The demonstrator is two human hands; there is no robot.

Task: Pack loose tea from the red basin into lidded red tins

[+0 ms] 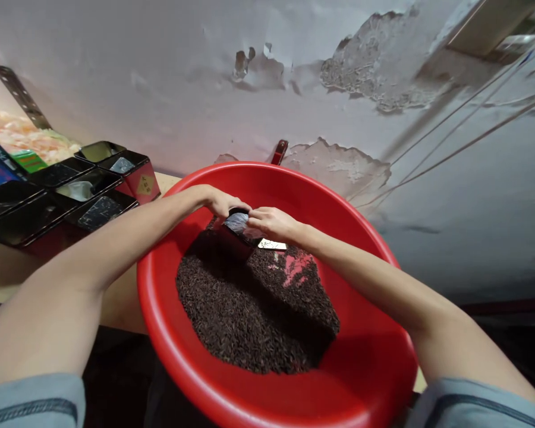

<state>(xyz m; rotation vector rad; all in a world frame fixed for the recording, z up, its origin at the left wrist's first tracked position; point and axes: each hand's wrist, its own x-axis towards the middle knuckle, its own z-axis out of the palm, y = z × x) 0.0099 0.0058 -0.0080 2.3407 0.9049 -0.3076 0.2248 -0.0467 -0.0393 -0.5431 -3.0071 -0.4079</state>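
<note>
A big red plastic basin [374, 356] sits in front of me, with a heap of dark loose tea leaves [254, 309] in it. Over the far side of the heap both my hands meet on a small dark tin with a shiny foil bag [239, 224] in its mouth. My left hand [220, 202] is closed on the tin's left edge. My right hand [274, 224] pinches the foil bag's right edge. A pale flap of the bag [271, 244] shows under my right hand. The tin's lower part is pressed into the leaves.
Several open dark tins with red sides [71, 202] stand in rows on a beige table [0, 267] at the left, some lined with foil. A red handle [279, 151] sticks up behind the basin. A peeling white wall [339, 89] rises close behind.
</note>
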